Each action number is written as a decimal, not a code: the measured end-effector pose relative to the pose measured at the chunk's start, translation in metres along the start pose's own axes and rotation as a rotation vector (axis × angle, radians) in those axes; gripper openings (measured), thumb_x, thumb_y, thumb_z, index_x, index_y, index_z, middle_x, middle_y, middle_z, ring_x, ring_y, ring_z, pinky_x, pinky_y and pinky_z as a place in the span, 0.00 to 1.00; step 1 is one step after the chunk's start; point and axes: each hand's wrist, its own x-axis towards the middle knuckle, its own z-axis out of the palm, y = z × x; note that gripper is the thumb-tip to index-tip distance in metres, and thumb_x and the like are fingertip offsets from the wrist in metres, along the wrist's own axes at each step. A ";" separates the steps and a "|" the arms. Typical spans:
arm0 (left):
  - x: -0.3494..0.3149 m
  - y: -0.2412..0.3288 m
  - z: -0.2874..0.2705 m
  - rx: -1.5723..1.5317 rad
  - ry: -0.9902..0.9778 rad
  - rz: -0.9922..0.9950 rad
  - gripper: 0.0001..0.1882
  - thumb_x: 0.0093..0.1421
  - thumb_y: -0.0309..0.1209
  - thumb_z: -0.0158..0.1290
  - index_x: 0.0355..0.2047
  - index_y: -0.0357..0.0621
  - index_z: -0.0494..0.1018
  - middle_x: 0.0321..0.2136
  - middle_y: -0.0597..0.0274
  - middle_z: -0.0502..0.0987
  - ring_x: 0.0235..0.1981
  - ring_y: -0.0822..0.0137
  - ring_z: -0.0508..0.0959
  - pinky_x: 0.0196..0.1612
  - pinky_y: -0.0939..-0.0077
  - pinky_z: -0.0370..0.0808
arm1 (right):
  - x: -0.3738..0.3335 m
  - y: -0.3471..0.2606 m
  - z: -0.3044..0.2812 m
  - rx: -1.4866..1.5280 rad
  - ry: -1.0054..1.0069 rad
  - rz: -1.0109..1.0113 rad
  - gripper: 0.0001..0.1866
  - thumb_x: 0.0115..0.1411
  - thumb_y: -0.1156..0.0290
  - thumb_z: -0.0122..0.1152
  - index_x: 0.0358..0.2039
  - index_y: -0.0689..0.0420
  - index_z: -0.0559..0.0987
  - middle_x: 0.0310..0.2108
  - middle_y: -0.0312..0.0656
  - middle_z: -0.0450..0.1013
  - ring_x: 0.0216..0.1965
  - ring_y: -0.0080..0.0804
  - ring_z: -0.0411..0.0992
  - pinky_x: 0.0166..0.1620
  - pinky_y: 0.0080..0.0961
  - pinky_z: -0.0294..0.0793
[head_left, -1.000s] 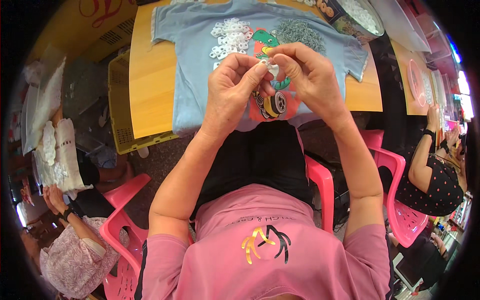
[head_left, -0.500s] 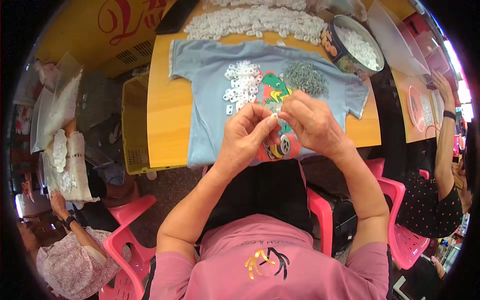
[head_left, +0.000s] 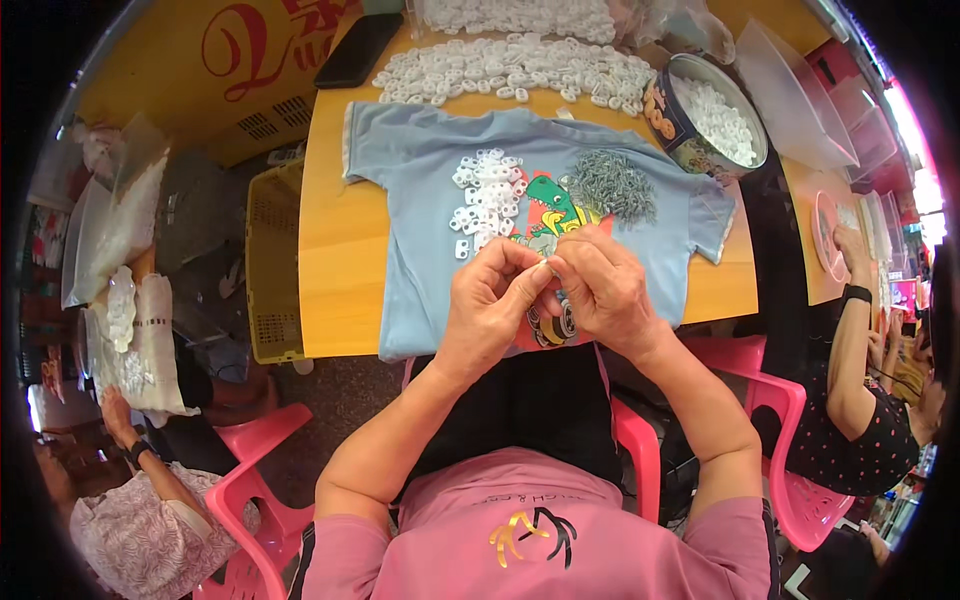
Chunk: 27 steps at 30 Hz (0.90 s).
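**Two hands pinch a small part over a blue T-shirt**

At the far left, a seated person in a floral top [head_left: 130, 545] shows only partly, one hand with a dark wristband [head_left: 135, 452] near clear bags of white pieces [head_left: 125, 325]. One yellow crate [head_left: 272, 265] stands just beside the tabletop's left edge, and two pink chairs show on that side and under the wearer.

One yellow tabletop [head_left: 330, 250] carries one light blue T-shirt [head_left: 420, 210] spread flat, its printed front facing up. On the shirt lie two heaps: one cluster of white plastic rings [head_left: 482, 195] to the left of the print, and one pile of small grey metal pieces [head_left: 612, 185] to its right. Behind the shirt a long spread of white rings [head_left: 510, 70] runs across the tabletop, too many to count, with one dark phone [head_left: 358, 50] at its left end.

The left hand [head_left: 490, 305] and the right hand [head_left: 600, 295] meet over the lower middle of the shirt, fingertips touching. The fingers of both are closed in a pinch around one small part [head_left: 545, 268], too small to tell its kind; it sits between the two thumbs, just above the print.

To the right, one round tin [head_left: 690, 135] holds more white rings. Beyond it, another person in a dotted dark top [head_left: 850, 440] raises one arm with a black wristband [head_left: 856, 293] toward a second tabletop.
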 end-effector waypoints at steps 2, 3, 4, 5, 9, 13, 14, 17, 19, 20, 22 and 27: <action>0.001 -0.001 0.000 -0.018 0.012 0.002 0.06 0.66 0.28 0.50 0.37 0.37 0.68 0.29 0.58 0.77 0.27 0.72 0.78 0.31 0.79 0.76 | 0.003 -0.001 0.002 -0.013 0.020 -0.005 0.04 0.58 0.79 0.60 0.29 0.64 0.73 0.27 0.47 0.72 0.27 0.44 0.72 0.30 0.33 0.72; 0.000 -0.002 -0.001 -0.037 0.024 -0.005 0.06 0.66 0.28 0.50 0.37 0.37 0.67 0.29 0.58 0.77 0.28 0.72 0.78 0.31 0.79 0.76 | 0.004 -0.002 0.004 -0.023 0.039 -0.001 0.05 0.58 0.79 0.60 0.29 0.64 0.73 0.27 0.47 0.72 0.27 0.44 0.72 0.30 0.33 0.71; 0.001 -0.003 -0.002 -0.040 0.026 -0.004 0.06 0.66 0.28 0.50 0.37 0.37 0.67 0.29 0.58 0.77 0.28 0.72 0.78 0.31 0.79 0.76 | 0.008 -0.002 0.001 -0.024 0.035 -0.002 0.05 0.58 0.79 0.60 0.29 0.64 0.73 0.27 0.47 0.72 0.27 0.44 0.72 0.30 0.33 0.71; 0.001 -0.004 -0.003 -0.060 0.035 0.001 0.06 0.66 0.28 0.50 0.37 0.37 0.67 0.30 0.58 0.77 0.28 0.71 0.78 0.32 0.79 0.76 | 0.014 -0.001 -0.006 -0.018 -0.074 0.038 0.04 0.59 0.78 0.60 0.29 0.64 0.73 0.27 0.47 0.72 0.27 0.42 0.71 0.29 0.31 0.71; -0.001 -0.004 0.000 -0.087 0.055 0.021 0.06 0.67 0.27 0.50 0.37 0.37 0.66 0.31 0.58 0.77 0.29 0.71 0.79 0.34 0.78 0.76 | 0.052 0.014 -0.026 0.023 -0.166 0.133 0.03 0.59 0.77 0.59 0.31 0.64 0.76 0.27 0.45 0.72 0.25 0.32 0.70 0.29 0.26 0.69; 0.000 -0.004 0.000 -0.069 0.038 0.025 0.05 0.67 0.27 0.49 0.38 0.37 0.67 0.32 0.58 0.77 0.29 0.71 0.79 0.34 0.79 0.76 | 0.099 0.059 -0.024 -0.122 -0.010 0.306 0.09 0.60 0.69 0.59 0.33 0.63 0.79 0.25 0.43 0.74 0.25 0.30 0.71 0.31 0.25 0.70; 0.000 -0.005 0.001 -0.041 0.030 0.022 0.05 0.67 0.27 0.49 0.38 0.37 0.67 0.32 0.59 0.77 0.30 0.72 0.79 0.34 0.79 0.76 | 0.111 0.071 -0.023 -0.211 0.021 0.381 0.12 0.60 0.66 0.59 0.33 0.63 0.80 0.25 0.44 0.76 0.26 0.32 0.73 0.32 0.26 0.71; 0.002 -0.007 0.002 0.004 0.017 0.023 0.05 0.67 0.26 0.49 0.38 0.37 0.67 0.32 0.59 0.77 0.30 0.73 0.79 0.34 0.80 0.76 | 0.127 0.123 -0.004 -0.415 -0.047 0.323 0.16 0.58 0.58 0.59 0.33 0.59 0.81 0.27 0.45 0.78 0.31 0.40 0.77 0.36 0.31 0.73; 0.000 -0.006 0.001 0.022 0.021 0.029 0.05 0.67 0.26 0.49 0.38 0.37 0.67 0.32 0.60 0.77 0.30 0.73 0.79 0.34 0.80 0.76 | 0.141 0.117 0.010 -0.540 -0.169 0.411 0.16 0.57 0.57 0.60 0.33 0.58 0.82 0.28 0.45 0.79 0.33 0.42 0.77 0.37 0.34 0.74; 0.000 -0.006 0.001 0.025 0.020 0.023 0.05 0.67 0.26 0.49 0.38 0.37 0.67 0.32 0.60 0.77 0.30 0.73 0.78 0.34 0.80 0.76 | 0.147 0.113 0.015 -0.666 -0.292 0.502 0.16 0.56 0.56 0.60 0.33 0.56 0.82 0.30 0.45 0.79 0.35 0.45 0.77 0.39 0.37 0.75; 0.000 -0.005 0.001 0.028 0.015 0.018 0.05 0.67 0.26 0.49 0.38 0.36 0.67 0.31 0.60 0.77 0.29 0.73 0.78 0.34 0.80 0.76 | 0.146 0.119 0.019 -0.649 -0.304 0.477 0.16 0.56 0.56 0.60 0.33 0.56 0.82 0.30 0.44 0.79 0.35 0.45 0.77 0.40 0.38 0.75; -0.001 -0.006 0.002 0.052 0.010 0.028 0.05 0.66 0.26 0.49 0.38 0.36 0.67 0.31 0.60 0.77 0.29 0.73 0.78 0.34 0.80 0.76 | 0.138 0.128 0.020 -0.545 -0.283 0.440 0.16 0.54 0.56 0.62 0.33 0.56 0.82 0.32 0.45 0.79 0.36 0.42 0.78 0.40 0.37 0.75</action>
